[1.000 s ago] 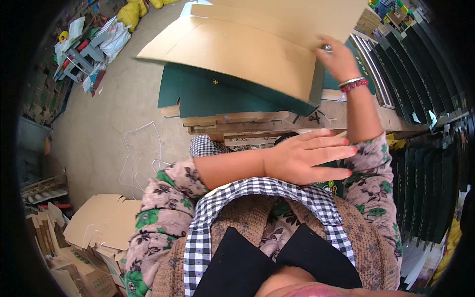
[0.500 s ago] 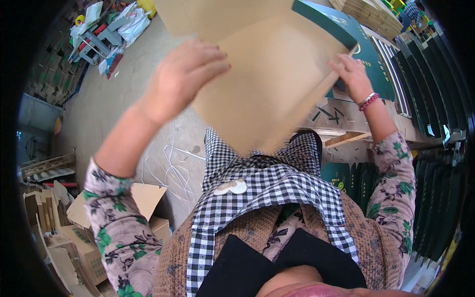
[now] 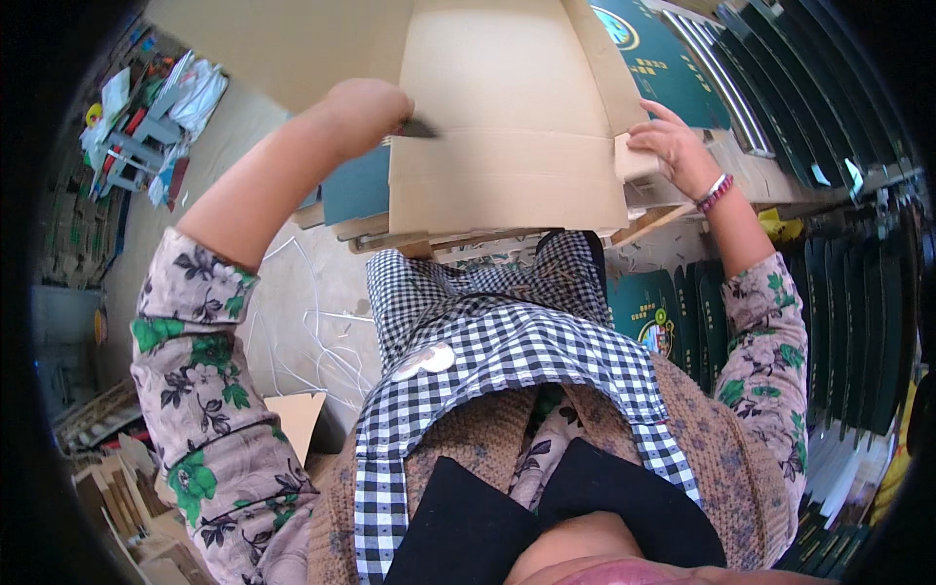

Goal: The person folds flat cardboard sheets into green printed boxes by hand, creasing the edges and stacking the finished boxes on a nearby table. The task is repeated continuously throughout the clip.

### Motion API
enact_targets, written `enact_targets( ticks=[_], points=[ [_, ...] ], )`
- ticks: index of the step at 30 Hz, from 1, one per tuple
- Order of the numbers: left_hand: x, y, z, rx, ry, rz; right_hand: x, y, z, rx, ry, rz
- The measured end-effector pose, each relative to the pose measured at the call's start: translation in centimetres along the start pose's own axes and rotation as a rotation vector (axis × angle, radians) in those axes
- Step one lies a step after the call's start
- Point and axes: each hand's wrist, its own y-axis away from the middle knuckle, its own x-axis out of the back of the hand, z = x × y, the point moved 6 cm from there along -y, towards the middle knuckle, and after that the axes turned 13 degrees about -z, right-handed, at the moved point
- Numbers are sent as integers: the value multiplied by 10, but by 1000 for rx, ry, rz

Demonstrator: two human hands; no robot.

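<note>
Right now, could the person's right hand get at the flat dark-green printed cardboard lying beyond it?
Probably yes: the right hand is at the corner of the open tan cardboard box, and nothing visible blocks its way to the flat dark-green printed cardboard.

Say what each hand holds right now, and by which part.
Right hand: fingers on the cardboard box at its right-side corner flap; firm grip can't be confirmed. Left hand: curled beside a dark piece; whether it holds that can't be told.
</note>
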Motion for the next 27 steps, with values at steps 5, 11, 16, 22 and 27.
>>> enact_targets(
  ticks=[5, 11, 16, 22, 27],
  points=[
    [-1, -5, 18, 145, 224, 509, -14, -44, -27, -286, 187, 42],
    [-21, -4, 63, 15, 168, 551, -30, -71, -17, -315, 90, -3],
    [-36, 16, 101, -131, 8, 410, -28, -75, -17, -318, 82, -47],
    [-6, 2, 71, -218, 108, 154, -30, -66, -20, -279, -35, -68],
    [28, -13, 3, -176, 759, -193, -13, -30, -28, -146, -1261, -37]
  ],
)
